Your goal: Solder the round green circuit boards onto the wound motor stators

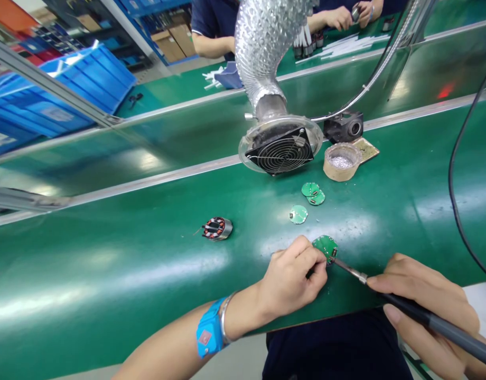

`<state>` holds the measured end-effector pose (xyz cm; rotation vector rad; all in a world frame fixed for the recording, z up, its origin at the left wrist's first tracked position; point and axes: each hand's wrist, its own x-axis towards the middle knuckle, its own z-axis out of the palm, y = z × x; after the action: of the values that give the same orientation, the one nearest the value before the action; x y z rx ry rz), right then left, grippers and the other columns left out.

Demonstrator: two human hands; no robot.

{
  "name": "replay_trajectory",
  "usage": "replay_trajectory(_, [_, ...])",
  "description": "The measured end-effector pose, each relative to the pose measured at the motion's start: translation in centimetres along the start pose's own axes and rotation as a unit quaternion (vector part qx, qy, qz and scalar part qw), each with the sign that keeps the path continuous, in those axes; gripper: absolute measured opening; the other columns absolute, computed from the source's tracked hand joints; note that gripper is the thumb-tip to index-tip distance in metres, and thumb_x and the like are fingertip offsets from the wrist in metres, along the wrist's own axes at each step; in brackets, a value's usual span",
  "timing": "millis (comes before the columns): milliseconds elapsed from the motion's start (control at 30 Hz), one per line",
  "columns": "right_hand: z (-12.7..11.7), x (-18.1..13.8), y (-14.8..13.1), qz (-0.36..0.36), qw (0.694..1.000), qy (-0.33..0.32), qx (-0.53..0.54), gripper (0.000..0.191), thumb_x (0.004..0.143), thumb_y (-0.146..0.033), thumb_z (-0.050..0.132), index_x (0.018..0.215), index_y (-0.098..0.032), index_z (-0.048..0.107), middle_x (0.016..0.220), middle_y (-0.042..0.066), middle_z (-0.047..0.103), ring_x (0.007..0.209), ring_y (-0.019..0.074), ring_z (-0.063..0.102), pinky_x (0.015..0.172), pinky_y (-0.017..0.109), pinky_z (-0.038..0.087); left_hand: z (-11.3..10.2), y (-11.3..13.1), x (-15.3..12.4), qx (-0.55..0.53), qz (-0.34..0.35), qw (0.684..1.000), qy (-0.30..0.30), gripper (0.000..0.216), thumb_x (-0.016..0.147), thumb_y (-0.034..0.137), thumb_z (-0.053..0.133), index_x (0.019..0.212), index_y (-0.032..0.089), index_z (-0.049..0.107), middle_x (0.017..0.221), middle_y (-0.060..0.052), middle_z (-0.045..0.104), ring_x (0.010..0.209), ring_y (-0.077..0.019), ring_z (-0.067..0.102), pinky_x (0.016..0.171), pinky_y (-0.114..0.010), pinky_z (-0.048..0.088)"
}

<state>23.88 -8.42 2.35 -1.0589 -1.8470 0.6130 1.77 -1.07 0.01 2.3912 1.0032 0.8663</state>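
My left hand [292, 277], with a blue wrist strap [208, 331] on its wrist, pinches a small round green circuit board [325, 246] on the green bench. My right hand [423, 306] grips a dark soldering iron [433, 320] like a pen. The iron's metal tip [346, 267] touches the right edge of that board. Three more round green boards [312, 193] [298, 214] lie just beyond. A small motor stator with copper windings [216, 228] rests to the left.
A fume extractor fan [280, 150] on a silver flexible duct [262, 47] hangs over the bench. Beside it are a round solder pot [341, 161] and a black device [344, 126]. A black cable [457, 174] runs at right. Blue bins [61, 95] stand at left. Other people's hands [340, 16] work at the far bench.
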Motion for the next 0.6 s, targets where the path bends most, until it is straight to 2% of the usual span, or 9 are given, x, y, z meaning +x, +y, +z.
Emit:
replay_trajectory(200, [-0.3, 0.1, -0.2, -0.017, 0.999, -0.02, -0.02, 0.035, 0.077, -0.006, 0.052, 0.11, -0.013, 0.062, 0.077, 0.005, 0.06, 0.063, 0.0177, 0.059, 0.054, 0.032, 0.05, 0.2, 0.2, -0.1, 0.018, -0.006, 1.0, 0.0, 0.01, 0.081, 0.012, 0.054, 0.074, 0.017, 0.061, 0.068, 0.002, 0.056, 0.054, -0.0064, 0.053, 0.046, -0.017, 0.038])
replay_trajectory(400, [-0.1, 0.3, -1.0, -0.016, 0.995, -0.036, -0.092, 0.032, 0.08, -0.004, 0.051, 0.107, -0.015, 0.064, 0.082, 0.006, 0.064, 0.07, 0.0185, 0.064, 0.061, 0.033, 0.053, 0.2, 0.2, -0.1, 0.029, -0.005, 1.0, 0.006, 0.01, 0.08, 0.012, 0.055, 0.073, 0.017, 0.06, 0.068, 0.002, 0.054, 0.053, -0.0065, 0.052, 0.045, -0.017, 0.037])
replay_trajectory(600, [-0.6, 0.7, -1.6, -0.034, 0.992, -0.011, -0.122, 0.027, 0.08, -0.005, 0.052, 0.101, -0.015, 0.065, 0.08, 0.007, 0.065, 0.074, 0.02, 0.065, 0.061, 0.032, 0.053, 0.3, 0.1, 0.0, 0.018, -0.007, 1.0, 0.009, 0.009, 0.08, 0.012, 0.056, 0.073, 0.017, 0.06, 0.069, 0.003, 0.054, 0.052, -0.0054, 0.052, 0.044, -0.016, 0.037])
